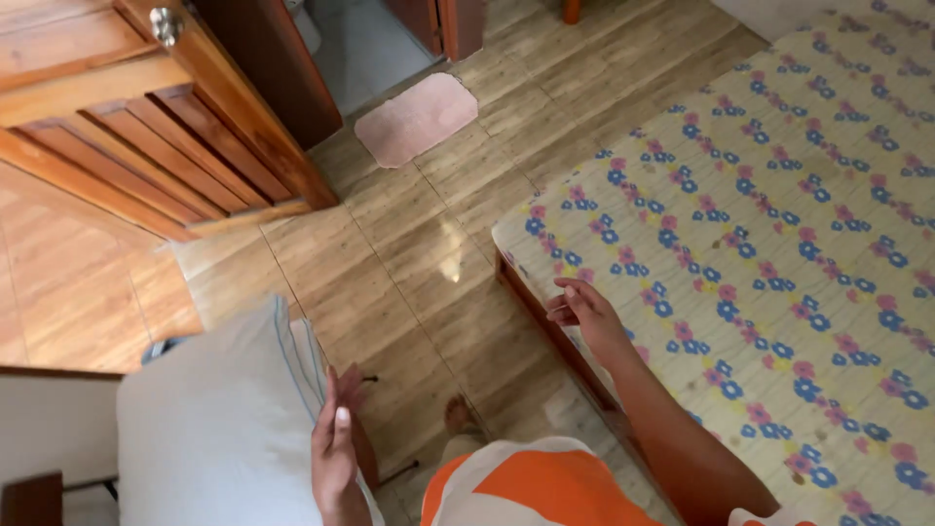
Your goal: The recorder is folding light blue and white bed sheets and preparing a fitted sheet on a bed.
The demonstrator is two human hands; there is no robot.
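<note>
Floor: pale wood-look tiles (409,282) are running across the room, catching a bright glare spot near the bed's corner.
Bed: a mattress in a cream sheet with blue and pink flowers (779,244) is filling the right side, its near corner sitting above a dark wooden frame.
Door: a slatted wooden door (146,127) is standing open at upper left, with a small pink mat (417,119) lying at the doorway beyond it.
Pillow: a light grey pillow (214,419) is standing on edge at lower left, its long axis running roughly upright, the top corner pointing toward the door.
Left hand: the left hand (336,448) is pressing flat against the pillow's right edge, fingers straight and open.
Right hand: the right hand (584,317) is hovering over the bed's corner, fingers loosely curled, holding nothing.
</note>
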